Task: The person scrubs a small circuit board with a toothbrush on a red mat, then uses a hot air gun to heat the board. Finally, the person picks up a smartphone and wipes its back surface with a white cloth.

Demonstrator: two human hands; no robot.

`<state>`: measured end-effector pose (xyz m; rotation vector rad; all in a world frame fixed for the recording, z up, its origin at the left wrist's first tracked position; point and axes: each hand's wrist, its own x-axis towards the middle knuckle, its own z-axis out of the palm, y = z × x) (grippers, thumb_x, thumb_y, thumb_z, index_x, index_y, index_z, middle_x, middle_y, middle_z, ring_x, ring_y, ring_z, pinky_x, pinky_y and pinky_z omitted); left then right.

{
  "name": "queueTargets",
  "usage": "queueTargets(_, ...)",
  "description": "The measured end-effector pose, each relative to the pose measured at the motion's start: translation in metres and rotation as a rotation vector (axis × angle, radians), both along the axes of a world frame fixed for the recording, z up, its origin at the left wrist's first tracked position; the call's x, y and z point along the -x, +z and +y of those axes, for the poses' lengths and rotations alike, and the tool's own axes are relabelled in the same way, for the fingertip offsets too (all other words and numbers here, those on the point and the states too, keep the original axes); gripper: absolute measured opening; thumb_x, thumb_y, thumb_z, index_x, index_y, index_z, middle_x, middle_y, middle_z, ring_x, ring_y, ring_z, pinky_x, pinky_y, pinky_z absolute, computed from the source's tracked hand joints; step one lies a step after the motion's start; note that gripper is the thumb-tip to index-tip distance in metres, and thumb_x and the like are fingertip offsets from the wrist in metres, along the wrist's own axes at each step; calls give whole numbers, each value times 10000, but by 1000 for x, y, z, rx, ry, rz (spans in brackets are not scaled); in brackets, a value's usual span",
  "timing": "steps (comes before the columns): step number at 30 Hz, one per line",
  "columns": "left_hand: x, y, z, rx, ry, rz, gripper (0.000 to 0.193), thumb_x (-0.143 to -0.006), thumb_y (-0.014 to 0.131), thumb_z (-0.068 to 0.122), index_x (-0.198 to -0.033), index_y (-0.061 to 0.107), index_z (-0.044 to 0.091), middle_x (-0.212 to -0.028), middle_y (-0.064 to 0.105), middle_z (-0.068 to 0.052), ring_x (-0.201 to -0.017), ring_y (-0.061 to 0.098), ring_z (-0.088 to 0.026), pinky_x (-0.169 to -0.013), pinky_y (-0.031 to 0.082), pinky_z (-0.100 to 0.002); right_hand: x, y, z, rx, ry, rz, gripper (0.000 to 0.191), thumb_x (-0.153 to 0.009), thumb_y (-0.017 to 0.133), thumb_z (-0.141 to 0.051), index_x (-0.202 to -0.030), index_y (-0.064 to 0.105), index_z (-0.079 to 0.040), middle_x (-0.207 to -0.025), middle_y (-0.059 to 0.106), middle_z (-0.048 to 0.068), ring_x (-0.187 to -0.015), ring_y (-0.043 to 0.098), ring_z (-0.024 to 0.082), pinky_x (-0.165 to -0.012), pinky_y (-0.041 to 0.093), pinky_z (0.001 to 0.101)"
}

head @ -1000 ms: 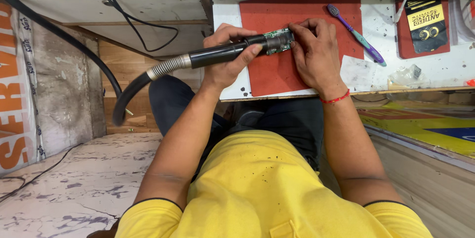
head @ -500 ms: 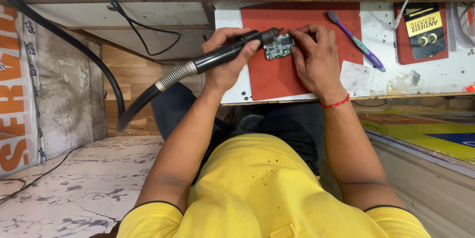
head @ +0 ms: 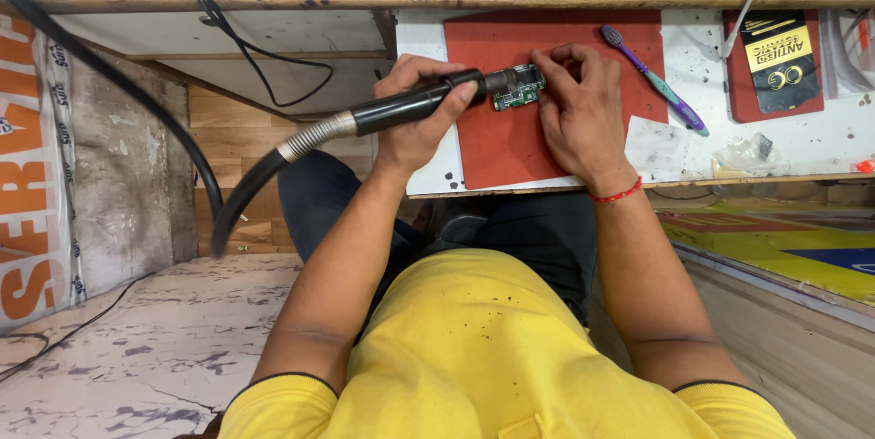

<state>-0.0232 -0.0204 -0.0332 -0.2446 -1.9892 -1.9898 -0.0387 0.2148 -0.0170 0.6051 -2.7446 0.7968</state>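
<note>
Left hand (head: pixel 421 115) closed round black hot-air wand (head: pixel 410 106), nozzle at green circuit board (head: pixel 518 91) pinned on red mat (head: pixel 510 138) under curled right hand (head: pixel 579 111) fingertips; nozzle best held just off the board, fingers kept aside.

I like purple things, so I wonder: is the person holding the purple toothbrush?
No. The purple toothbrush lies alone on the table, while the right hand rests by the small green circuit board and the left hand holds a black tool.
</note>
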Motion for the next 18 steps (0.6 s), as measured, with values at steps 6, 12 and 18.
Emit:
queueTargets(6, -1, -3, -1, 68, 122, -3, 280, -936, 817, 307, -1000, 731, 48, -930, 726, -56, -856, 660, -118, -798, 558, -287, 0, 1, -2, 27, -33, -18, 390, -892, 724, -5, -1268, 721, -105, -1282, 562, 116, -1151, 503, 347, -984, 470, 447)
queueTargets(12, 0, -3, 0, -41, 69, -78, 324, -903, 814, 350, -1007, 698, 66, -947, 736, -32, -824, 707, -97, -739, 592, -273, 0, -2, -2, 48, -101, -37, 360, -900, 734, -7, -1248, 722, -100, -1275, 552, 133, -1180, 506, 353, -988, 476, 442)
queueTargets(18, 0, -2, -1, 219, -1, 125, 301, -903, 842, 338, -999, 763, 64, -885, 741, -35, -833, 649, -133, -742, 531, -286, 1, -6, 0, 61, -107, -15, 360, -918, 749, -10, -1271, 703, -66, -1283, 545, 142, -1192, 503, 356, -1000, 472, 449)
